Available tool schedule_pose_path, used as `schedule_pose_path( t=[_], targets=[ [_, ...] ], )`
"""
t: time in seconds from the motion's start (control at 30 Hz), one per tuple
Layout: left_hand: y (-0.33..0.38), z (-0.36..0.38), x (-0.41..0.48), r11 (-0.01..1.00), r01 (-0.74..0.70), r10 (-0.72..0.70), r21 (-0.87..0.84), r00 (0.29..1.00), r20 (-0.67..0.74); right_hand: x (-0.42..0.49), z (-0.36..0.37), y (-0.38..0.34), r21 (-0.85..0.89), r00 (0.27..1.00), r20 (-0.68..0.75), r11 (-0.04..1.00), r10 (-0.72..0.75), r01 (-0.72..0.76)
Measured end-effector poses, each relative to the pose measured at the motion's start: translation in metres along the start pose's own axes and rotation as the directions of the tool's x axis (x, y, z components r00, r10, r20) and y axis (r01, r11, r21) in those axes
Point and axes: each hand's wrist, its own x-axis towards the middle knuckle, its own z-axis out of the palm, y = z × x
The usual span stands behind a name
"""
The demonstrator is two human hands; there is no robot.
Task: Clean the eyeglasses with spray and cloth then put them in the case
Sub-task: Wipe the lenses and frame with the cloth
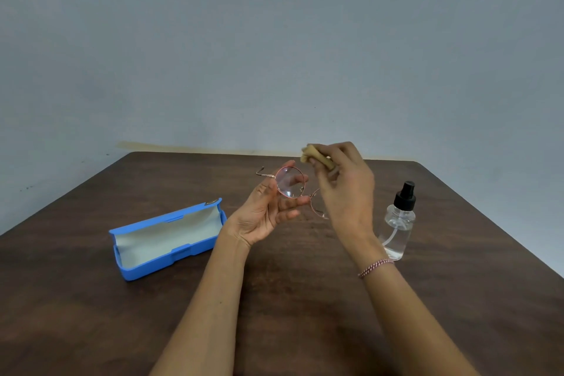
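Round eyeglasses with a thin pink-gold frame are held above the table, gripped by my left hand at the left lens and hinge. My right hand is just right of them, fingers closed on a small tan cloth bunched above the frame; it hides most of the right lens. A blue case lies open on the table to the left, its pale lining showing and nothing inside. A clear spray bottle with a black nozzle stands upright to the right, behind my right wrist.
The dark brown wooden table ends at a grey wall at the back. Its left and right edges run diagonally toward me. A beaded bracelet is on my right wrist.
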Motion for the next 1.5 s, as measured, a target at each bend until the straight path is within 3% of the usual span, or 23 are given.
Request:
schedule_pose_path(
  t=[0.23, 0.6, 1.13, 1.5],
  targets=[
    [-0.001, -0.002, 0.002, 0.999, 0.042, -0.042, 0.023, 0.999, 0.011, -0.010, 0.008, -0.002, -0.015, 0.996, 0.048, 0.997, -0.080, 0.081],
    [-0.001, -0.001, 0.003, 0.992, 0.088, -0.089, 0.095, 0.996, 0.006, -0.015, 0.006, 0.002, -0.080, 0.987, 0.007, 0.984, -0.160, 0.160],
    [0.003, -0.002, -0.001, 0.987, 0.076, -0.077, 0.140, 0.997, 0.004, -0.014, 0.004, 0.007, 0.117, 0.996, 0.074, 0.992, -0.050, 0.041],
    [0.002, -0.004, 0.002, 0.998, 0.011, -0.011, 0.069, 1.000, -0.006, -0.013, 0.002, 0.006, 0.020, 0.997, 0.059, 0.999, -0.049, 0.048]
  ],
)
